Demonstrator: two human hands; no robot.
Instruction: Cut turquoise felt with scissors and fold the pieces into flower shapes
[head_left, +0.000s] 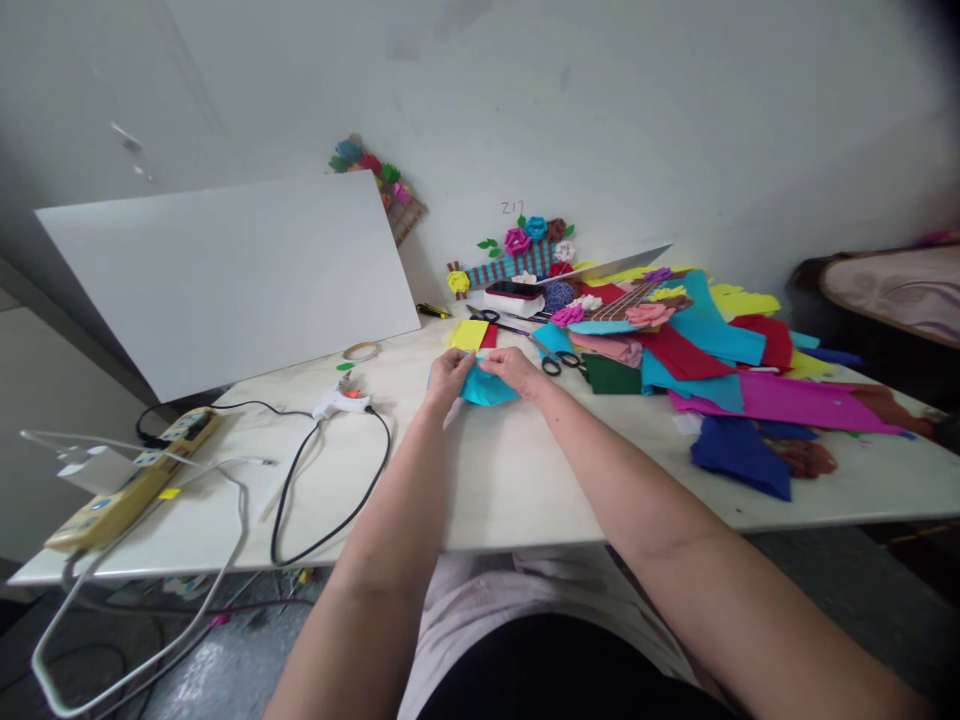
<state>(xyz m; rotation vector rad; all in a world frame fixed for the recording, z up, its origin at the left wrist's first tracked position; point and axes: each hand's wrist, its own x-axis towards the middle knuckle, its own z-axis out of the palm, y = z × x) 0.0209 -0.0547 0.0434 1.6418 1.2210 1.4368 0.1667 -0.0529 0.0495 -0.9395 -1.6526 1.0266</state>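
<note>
Both hands meet over the middle of the white table, pinching a piece of turquoise craft paper or felt (487,388). My left hand (451,374) closes on its left upper edge, and my right hand (513,370) grips it a little to the right. The fingertips nearly touch, and part of the sheet hangs below them toward the tabletop. Just behind the hands lie a yellow piece (469,335) and a red piece (490,337). Scissors (553,362) with black handles rest to the right of my right hand.
A white glue gun (341,402) and its black cord lie left, near a tape roll (361,351) and a power strip (135,480). Coloured sheets (712,350) pile up at right. A white board (247,280) leans on the wall; a phone (515,290) sits behind.
</note>
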